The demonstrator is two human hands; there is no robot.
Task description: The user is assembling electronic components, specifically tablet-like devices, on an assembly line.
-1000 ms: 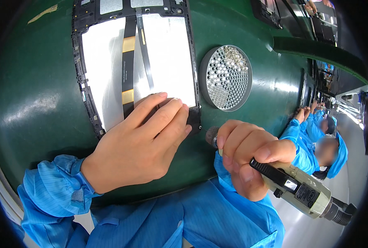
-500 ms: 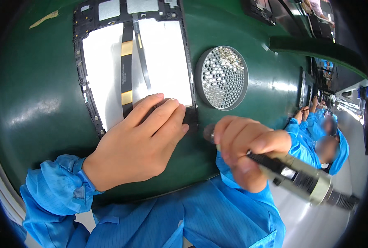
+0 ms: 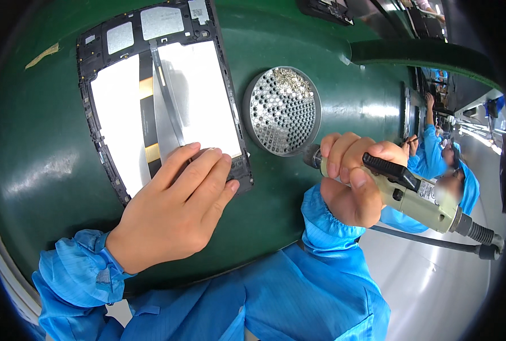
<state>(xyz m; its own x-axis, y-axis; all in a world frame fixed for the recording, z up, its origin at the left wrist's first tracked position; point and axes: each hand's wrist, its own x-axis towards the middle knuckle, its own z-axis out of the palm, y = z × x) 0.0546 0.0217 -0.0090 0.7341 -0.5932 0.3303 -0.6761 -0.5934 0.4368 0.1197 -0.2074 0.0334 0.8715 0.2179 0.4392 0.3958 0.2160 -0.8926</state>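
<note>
A tablet body (image 3: 238,122) with a black frame and a shiny white inner plate lies at a slight tilt on the green mat. Down its middle run a black flat cable (image 3: 149,124) with gold bands and a thinner grey ribbon (image 3: 169,99). My left hand (image 3: 170,210) rests open on its near end, fingers stretched over the plate's lower part. My right hand (image 3: 352,170) grips a pale green electric screwdriver (image 3: 420,202) with a black lever, its dark nose toward the round screw tray (image 3: 319,108). The tool is apart from the tablet; its bit cannot be made out.
Screws sit in the tray's holes, with loose ones heaped at its far side. A torn tan scrap (image 3: 41,55) lies at far left, a black device part (image 3: 327,10) at the back. A dark cord (image 3: 423,238) hangs near the screwdriver. Co-workers in blue (image 3: 432,153) sit at right.
The tablet and tray appear shifted left in view, the left hand staying on the tablet. My right hand has raised the screwdriver slightly, its rear end swinging upward.
</note>
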